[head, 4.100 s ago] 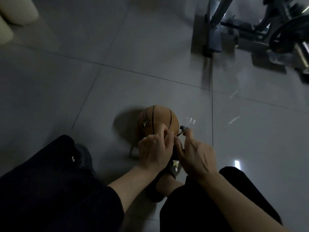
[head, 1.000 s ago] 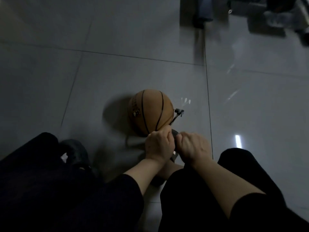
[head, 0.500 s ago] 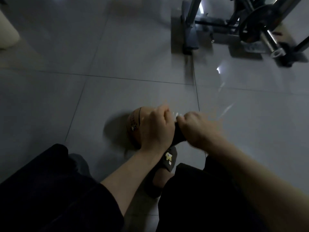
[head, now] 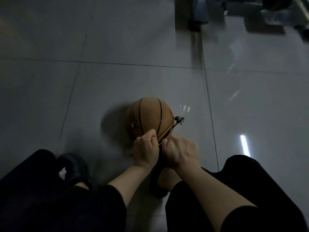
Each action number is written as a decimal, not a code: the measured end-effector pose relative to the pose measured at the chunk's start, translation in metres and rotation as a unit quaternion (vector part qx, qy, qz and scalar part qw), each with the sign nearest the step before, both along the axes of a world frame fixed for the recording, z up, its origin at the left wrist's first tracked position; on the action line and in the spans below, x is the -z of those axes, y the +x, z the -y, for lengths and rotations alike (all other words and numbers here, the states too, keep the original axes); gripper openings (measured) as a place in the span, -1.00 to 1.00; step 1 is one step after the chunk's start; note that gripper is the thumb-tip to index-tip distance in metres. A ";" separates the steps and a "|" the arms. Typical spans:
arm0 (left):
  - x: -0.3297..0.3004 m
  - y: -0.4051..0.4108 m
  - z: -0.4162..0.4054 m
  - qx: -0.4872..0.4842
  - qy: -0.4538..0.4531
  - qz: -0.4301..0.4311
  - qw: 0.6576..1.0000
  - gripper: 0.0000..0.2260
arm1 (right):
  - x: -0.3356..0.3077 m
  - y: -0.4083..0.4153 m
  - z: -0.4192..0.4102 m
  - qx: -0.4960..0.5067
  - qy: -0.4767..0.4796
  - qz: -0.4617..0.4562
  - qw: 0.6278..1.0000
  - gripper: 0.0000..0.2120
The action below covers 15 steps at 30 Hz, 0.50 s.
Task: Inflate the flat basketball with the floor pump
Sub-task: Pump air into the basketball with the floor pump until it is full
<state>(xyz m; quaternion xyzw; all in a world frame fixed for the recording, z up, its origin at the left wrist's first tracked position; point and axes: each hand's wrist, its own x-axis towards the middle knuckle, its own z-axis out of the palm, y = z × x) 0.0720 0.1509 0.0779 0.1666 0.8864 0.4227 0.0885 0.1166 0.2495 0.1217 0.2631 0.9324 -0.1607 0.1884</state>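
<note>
Basketball (head: 149, 118) is seen on the tiled floor (head: 66, 89), at 12 o'clock from both hands and touching the fingers of the left one. A thin black hose (head: 170, 130) runs from between the hands up to a small valve connector (head: 179, 120) at the ball's 3 o'clock edge; whether it is seated in the ball cannot be told.

Left hand (head: 146, 152) and right hand (head: 179, 152) are held side by side, knuckles up, fingers curled tightly round what is judged to be the pump handle, mostly hidden beneath them. Each grip is clenched on that handle. Forearms converge from 6 o'clock, wrists roughly straight, a pose judged suited to pressing straight down.

A slippered foot (head: 160, 183) is placed directly below the hands, probably to pin the pump base. The other foot (head: 73, 166) rests at 8 o'clock. Blurred gym equipment (head: 234, 12) is noted at 1 o'clock.
</note>
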 end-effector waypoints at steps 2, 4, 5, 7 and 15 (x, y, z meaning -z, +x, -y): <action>-0.012 0.006 -0.012 0.027 -0.039 0.016 0.999 -0.74 | 0.000 0.008 -0.010 0.000 0.017 0.021 1.000 -0.66; -0.033 0.020 -0.023 0.072 -0.071 0.011 0.995 -0.77 | -0.015 0.025 -0.019 -0.012 0.030 0.049 0.998 -0.75; -0.041 0.027 -0.027 0.089 -0.081 0.011 0.993 -0.77 | -0.020 0.034 -0.022 -0.028 0.030 0.066 0.997 -0.79; -0.056 0.034 -0.025 0.084 -0.073 0.008 0.994 -0.77 | -0.035 0.044 -0.021 -0.066 0.034 0.076 0.994 -0.83; -0.177 0.004 -0.027 0.046 0.061 -0.103 0.992 -0.75 | -0.165 0.012 -0.040 -0.145 0.081 -0.033 0.986 -0.72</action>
